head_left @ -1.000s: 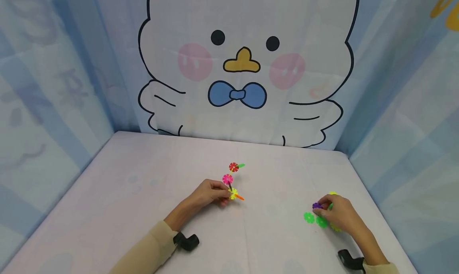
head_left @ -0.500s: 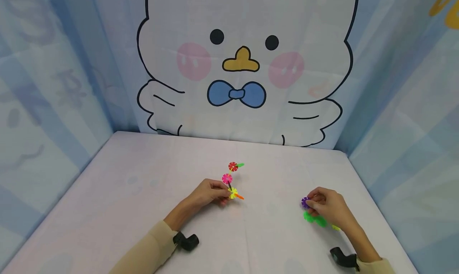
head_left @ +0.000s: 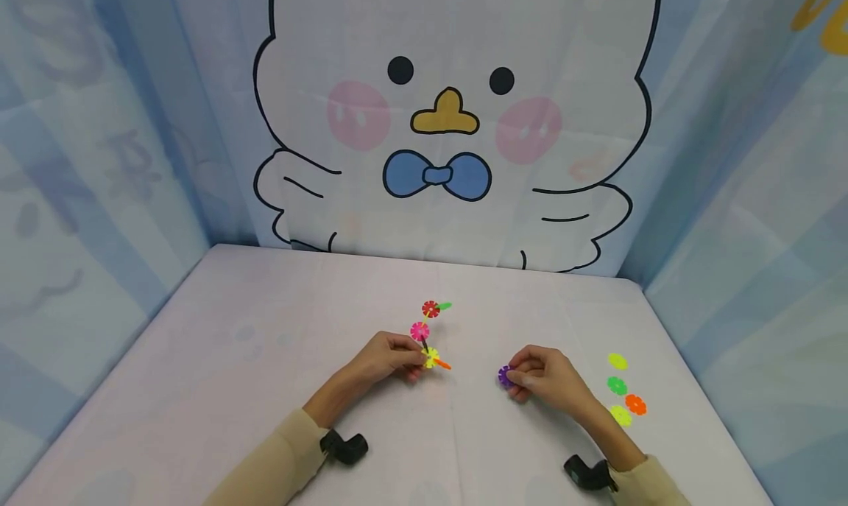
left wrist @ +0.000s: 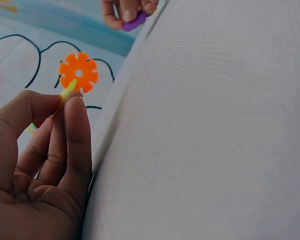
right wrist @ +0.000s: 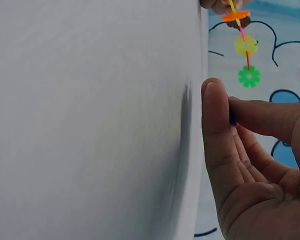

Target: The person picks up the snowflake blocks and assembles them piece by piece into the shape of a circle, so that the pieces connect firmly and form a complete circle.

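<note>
My left hand (head_left: pixel 391 355) pinches a yellow notched disc (head_left: pixel 430 357) between thumb and fingers. That disc is part of a joined chain: an orange disc (left wrist: pixel 79 73) slots in beside it, and a dark disc, a pink disc (head_left: pixel 419 331), a red disc (head_left: pixel 430 309) and a green disc (right wrist: pixel 249 76) follow away from the hand. Right of the chain, apart from it, my right hand (head_left: pixel 550 377) pinches a purple notched disc (head_left: pixel 506 376) above the table. In the right wrist view only a sliver of the purple disc shows between thumb and forefinger.
Loose discs lie at the right of the white table (head_left: pixel 298 300): a yellow disc (head_left: pixel 618 361), a green disc (head_left: pixel 617 386), an orange disc (head_left: pixel 636 404) and another yellow one by the right forearm. A printed curtain (head_left: pixel 437 226) hangs behind the table, with more at both sides.
My right hand has lifted the purple disc from the loose discs and carried it left towards the chain. The left hand and chain have stayed in place.
</note>
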Action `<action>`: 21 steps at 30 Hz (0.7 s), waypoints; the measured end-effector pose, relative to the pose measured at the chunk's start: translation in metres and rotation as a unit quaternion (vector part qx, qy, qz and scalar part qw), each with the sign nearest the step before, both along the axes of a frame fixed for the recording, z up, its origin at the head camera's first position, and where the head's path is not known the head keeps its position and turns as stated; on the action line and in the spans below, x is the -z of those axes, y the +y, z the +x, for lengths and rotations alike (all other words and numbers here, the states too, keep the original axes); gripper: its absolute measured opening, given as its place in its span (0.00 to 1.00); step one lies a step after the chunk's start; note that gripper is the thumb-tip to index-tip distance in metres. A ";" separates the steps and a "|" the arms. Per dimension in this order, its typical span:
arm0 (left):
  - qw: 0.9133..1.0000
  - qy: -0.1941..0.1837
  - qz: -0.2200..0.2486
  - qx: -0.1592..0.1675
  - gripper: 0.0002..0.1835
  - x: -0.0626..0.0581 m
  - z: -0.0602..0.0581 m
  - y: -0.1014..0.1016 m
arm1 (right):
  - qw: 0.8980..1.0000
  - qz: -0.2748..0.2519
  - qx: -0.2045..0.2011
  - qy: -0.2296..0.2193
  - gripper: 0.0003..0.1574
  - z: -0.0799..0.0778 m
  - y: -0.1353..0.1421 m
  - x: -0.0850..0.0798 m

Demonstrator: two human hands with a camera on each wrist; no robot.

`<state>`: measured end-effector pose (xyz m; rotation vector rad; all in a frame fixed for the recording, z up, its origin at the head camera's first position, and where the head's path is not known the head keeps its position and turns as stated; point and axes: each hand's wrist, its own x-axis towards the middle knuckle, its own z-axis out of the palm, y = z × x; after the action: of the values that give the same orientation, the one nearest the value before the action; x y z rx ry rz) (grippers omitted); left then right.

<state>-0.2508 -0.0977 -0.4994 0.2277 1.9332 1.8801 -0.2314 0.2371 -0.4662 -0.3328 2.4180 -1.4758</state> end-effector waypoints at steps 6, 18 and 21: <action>1.000 -0.011 0.006 -0.003 0.10 -0.001 0.000 0.000 | 0.999 -0.035 -0.009 -0.026 0.14 -0.003 -0.030 0.005; 1.000 0.002 0.009 0.003 0.10 0.000 -0.001 -0.003 | 0.997 -0.047 -0.020 -0.060 0.15 -0.004 -0.072 0.004; 1.000 0.000 0.009 0.002 0.10 -0.001 -0.001 -0.003 | 0.997 -0.043 -0.009 -0.057 0.14 -0.004 -0.074 0.005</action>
<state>-0.2516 -0.1004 -0.4980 0.2366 1.9145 1.8964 -0.2349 0.1630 -0.4708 -0.2811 2.2618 -1.5516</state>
